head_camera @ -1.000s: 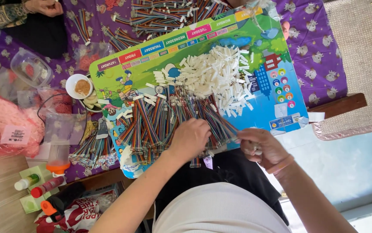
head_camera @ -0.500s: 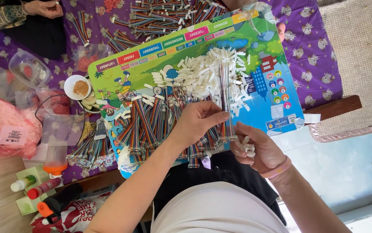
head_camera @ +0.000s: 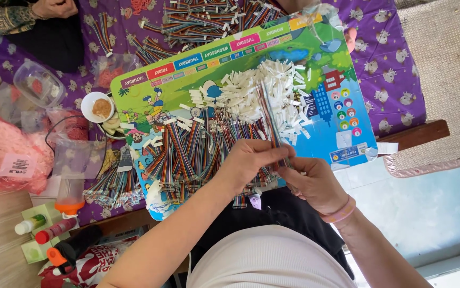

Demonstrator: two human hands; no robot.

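My left hand (head_camera: 251, 162) and my right hand (head_camera: 312, 184) meet over the near edge of a colourful cartoon board (head_camera: 342, 122). Both pinch the lower end of one flat rainbow ribbon cable (head_camera: 270, 114), which runs up from my fingers across a heap of small white connector pieces (head_camera: 251, 93). Left of my hands lies a thick spread of the same multicoloured ribbon cables (head_camera: 187, 154) on the board.
More cables (head_camera: 198, 21) lie on the purple cloth (head_camera: 384, 58) beyond the board. At left are a small bowl (head_camera: 101, 108), plastic tubs (head_camera: 38, 82), a pink bag (head_camera: 6, 154) and bottles (head_camera: 54, 230). Another person's hand (head_camera: 54, 8) rests at top left.
My left hand lifted one ribbon cable out of the pile and swung it upright over the white pieces; my right hand came in to grip its lower end.
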